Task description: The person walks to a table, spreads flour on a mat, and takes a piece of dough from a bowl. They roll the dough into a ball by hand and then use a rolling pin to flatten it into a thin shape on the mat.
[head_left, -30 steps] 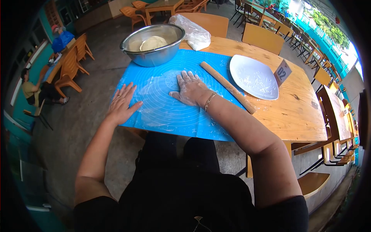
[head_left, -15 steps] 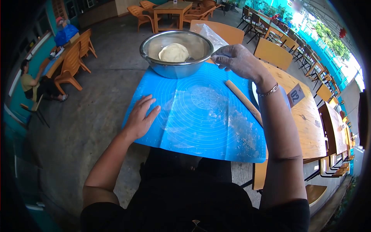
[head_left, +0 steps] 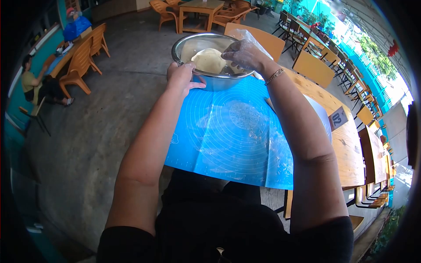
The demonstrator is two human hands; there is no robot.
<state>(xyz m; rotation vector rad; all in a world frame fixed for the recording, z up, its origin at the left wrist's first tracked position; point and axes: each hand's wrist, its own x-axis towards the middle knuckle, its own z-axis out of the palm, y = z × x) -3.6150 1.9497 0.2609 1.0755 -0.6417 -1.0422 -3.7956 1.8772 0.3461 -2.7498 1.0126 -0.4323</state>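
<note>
A steel mixing bowl (head_left: 210, 81) stands at the far end of a blue silicone baking mat (head_left: 210, 164). Inside it lies a pale, rounded ball of dough (head_left: 208, 60). My left hand (head_left: 180, 77) grips the bowl's near left side, thumb along the outer wall and fingers at the rim. Over the bowl's right side, my flour-dusted right hand (head_left: 242, 55) has its fingers closed at the right edge of the dough. A wooden rolling pin (head_left: 270, 104) lies on the mat, mostly hidden beneath my right forearm. Flour is scattered on the mat.
The wooden table (head_left: 347, 153) extends right, bearing a number sign (head_left: 338, 118). A clear plastic bag (head_left: 252, 38) lies behind the bowl. Chairs (head_left: 313, 68) stand along the table's far side. At the left, a person (head_left: 37, 81) sits by another table.
My left hand has moved from the mat up to the bowl and taken hold of it. My right hand has come left and down into the bowl, to the dough.
</note>
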